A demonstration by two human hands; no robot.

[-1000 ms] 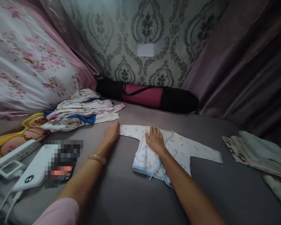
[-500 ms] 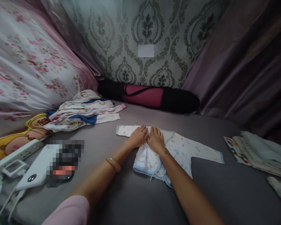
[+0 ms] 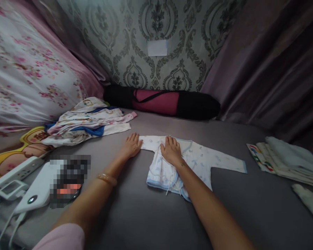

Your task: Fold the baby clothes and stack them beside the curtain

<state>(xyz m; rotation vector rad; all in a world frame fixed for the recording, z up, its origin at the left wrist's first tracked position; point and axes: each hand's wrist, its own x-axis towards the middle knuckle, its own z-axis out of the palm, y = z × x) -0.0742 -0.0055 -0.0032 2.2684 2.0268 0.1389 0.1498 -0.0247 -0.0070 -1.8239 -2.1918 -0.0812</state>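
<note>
A small white baby shirt (image 3: 198,159) with blue trim and a faint blue print lies spread on the grey bed sheet, its tie strings loose near the hem. My left hand (image 3: 132,145) rests flat over the end of the left sleeve, hiding its cuff. Its fingers are stretched out. My right hand (image 3: 171,151) lies flat on the shirt's upper front, close to the left shoulder, fingers extended. The right sleeve reaches out straight with nothing touching it.
Rumpled clothes (image 3: 86,121) lie at the back left, near a yellow cartoon cushion (image 3: 33,146). A power strip (image 3: 18,173) and a white power bank (image 3: 41,187) sit at left. Folded clothes (image 3: 289,156) are stacked at right. A black and pink long bag (image 3: 156,102) lies along the wall.
My left hand has slid left along the sleeve, from the shoulder to the cuff. The right hand stays on the upper front. The camera view has shifted slightly.
</note>
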